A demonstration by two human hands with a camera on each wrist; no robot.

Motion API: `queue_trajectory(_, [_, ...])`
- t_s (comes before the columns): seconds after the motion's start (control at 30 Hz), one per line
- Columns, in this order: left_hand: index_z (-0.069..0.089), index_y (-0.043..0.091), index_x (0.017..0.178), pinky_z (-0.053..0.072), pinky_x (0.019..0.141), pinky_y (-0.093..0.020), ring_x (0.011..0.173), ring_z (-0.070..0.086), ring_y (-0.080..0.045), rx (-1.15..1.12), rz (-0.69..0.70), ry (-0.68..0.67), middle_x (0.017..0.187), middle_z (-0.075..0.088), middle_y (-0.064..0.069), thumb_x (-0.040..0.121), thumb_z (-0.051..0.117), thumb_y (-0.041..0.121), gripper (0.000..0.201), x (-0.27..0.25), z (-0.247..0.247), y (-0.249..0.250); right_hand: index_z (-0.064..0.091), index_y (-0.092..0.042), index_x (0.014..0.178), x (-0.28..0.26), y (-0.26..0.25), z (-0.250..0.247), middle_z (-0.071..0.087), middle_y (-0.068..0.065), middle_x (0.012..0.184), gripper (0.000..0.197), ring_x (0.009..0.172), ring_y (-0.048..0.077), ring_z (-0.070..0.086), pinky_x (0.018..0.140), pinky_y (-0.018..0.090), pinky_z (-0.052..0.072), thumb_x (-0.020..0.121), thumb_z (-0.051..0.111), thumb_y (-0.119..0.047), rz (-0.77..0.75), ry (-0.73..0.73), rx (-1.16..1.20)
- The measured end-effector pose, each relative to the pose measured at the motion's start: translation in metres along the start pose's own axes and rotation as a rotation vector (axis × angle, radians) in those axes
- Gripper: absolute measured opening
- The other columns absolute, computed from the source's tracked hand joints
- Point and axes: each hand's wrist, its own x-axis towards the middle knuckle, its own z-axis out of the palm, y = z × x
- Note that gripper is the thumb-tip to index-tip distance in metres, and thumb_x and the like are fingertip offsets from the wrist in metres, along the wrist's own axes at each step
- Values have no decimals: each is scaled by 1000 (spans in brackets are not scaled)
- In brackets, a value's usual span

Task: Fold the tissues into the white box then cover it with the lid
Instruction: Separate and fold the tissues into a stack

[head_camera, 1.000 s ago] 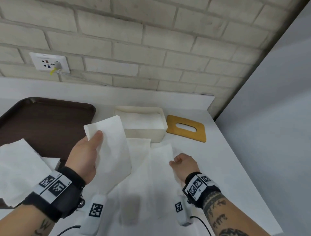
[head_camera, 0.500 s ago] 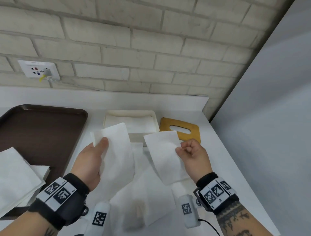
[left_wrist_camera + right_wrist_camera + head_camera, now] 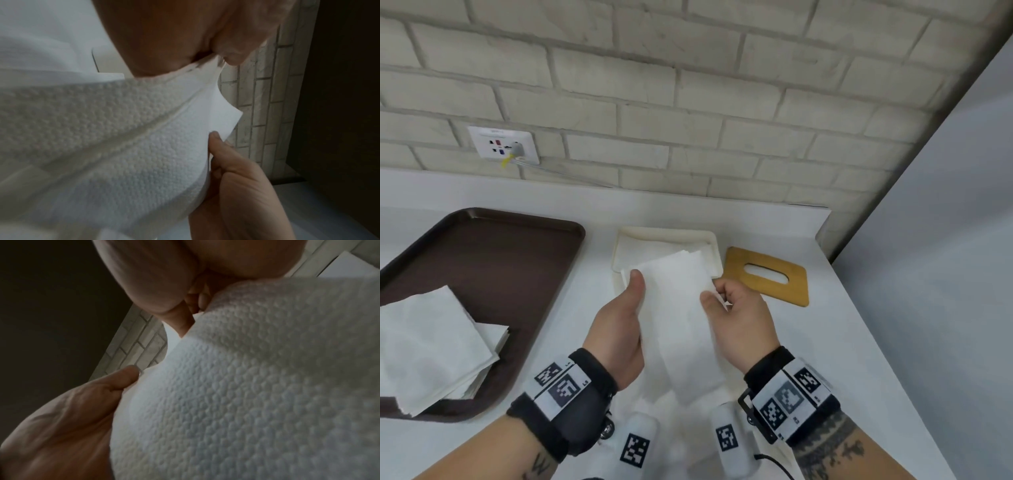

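Both hands held one folded tissue [image 3: 674,308] above the counter [image 3: 859,342], its far end over the near rim of the white box [image 3: 664,236]. Left hand [image 3: 619,329] gripped the left edge, thumb on top; right hand [image 3: 739,322] pinched the right edge. Wooden lid [image 3: 767,274] lay flat just right of the box (slot facing up). Brown tray [image 3: 482,257] to the left carried a tissue stack [image 3: 431,346].

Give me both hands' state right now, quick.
Left hand: grips the left edge of the folded tissue, thumb on top.
Right hand: pinches the same tissue's right edge.
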Motion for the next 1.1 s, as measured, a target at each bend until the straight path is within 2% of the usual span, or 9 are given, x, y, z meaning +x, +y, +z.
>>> queue_trajectory(0.17, [64, 5, 131, 51, 102, -48, 117, 70, -34, 47, 30, -35, 124, 72, -19, 102, 40, 52, 61, -1, -4, -3, 68, -27, 90, -2, -5, 10, 70, -13, 87, 8, 82, 1, 64, 73, 16, 48, 94, 62, -30, 20, -25, -31])
queue_trajectory(0.33, [61, -1, 132, 63, 85, -42, 109, 72, -39, 85, 69, -37, 119, 73, -24, 97, 56, 27, 45, 2, -10, -5, 66, -33, 87, -6, -8, 16, 70, -14, 87, 5, 81, -2, 65, 69, 11, 45, 92, 65, -33, 55, -19, -2])
queue_trajectory(0.43, [61, -3, 130, 63, 79, -42, 104, 74, -39, 91, 69, -45, 116, 74, -24, 102, 53, 19, 36, 3, -11, -5, 66, -32, 90, -8, -6, 14, 71, -11, 87, 5, 81, 0, 65, 72, 14, 46, 90, 69, -36, 74, -15, 29])
queue_trajectory(0.53, [64, -4, 124, 65, 78, -43, 97, 76, -36, 27, 73, -64, 112, 75, -24, 105, 49, 17, 32, 3, -7, 0, 60, -34, 111, -8, 8, 4, 66, -15, 105, 38, 95, -5, 60, 81, 13, 45, 79, 79, -43, 102, -21, 124])
queue_trajectory(0.63, [62, -1, 126, 63, 83, -49, 104, 74, -37, -103, 77, -114, 118, 73, -23, 101, 51, 20, 35, 3, -1, 7, 51, -35, 129, -12, 24, -7, 59, -19, 129, 75, 118, -6, 53, 93, 17, 44, 64, 83, -55, 149, -289, 160])
queue_trajectory(0.7, [62, 2, 128, 62, 86, -51, 106, 73, -36, -183, 65, -131, 121, 73, -21, 95, 55, 24, 40, 6, 0, 9, 62, -25, 121, -17, 28, -12, 71, -7, 119, 56, 111, 8, 66, 96, 34, 53, 72, 87, -35, 150, -391, 208])
queue_trajectory(0.8, [64, 6, 127, 59, 93, -50, 110, 73, -31, -206, 111, -108, 123, 73, -16, 96, 56, 20, 35, 17, -14, 11, 73, -17, 99, -20, 30, -21, 77, 5, 100, 26, 96, 24, 74, 93, 49, 56, 77, 85, -11, 176, -235, 364])
queue_trajectory(0.97, [72, 18, 95, 61, 69, -24, 80, 74, -16, 299, 247, -24, 93, 78, -7, 83, 71, -4, 25, 24, -57, 3, 74, -26, 72, -13, 51, -31, 74, 1, 81, 20, 78, 18, 66, 80, 40, 55, 72, 86, -9, 126, 42, 411])
queue_trajectory(1.1, [65, 24, 119, 52, 64, -15, 67, 68, -5, 698, 254, 75, 84, 76, 2, 90, 67, -10, 46, 18, -72, -23, 72, -26, 73, -14, 69, -24, 72, -4, 79, 26, 76, 13, 64, 73, 27, 52, 76, 81, -2, 122, -23, 314])
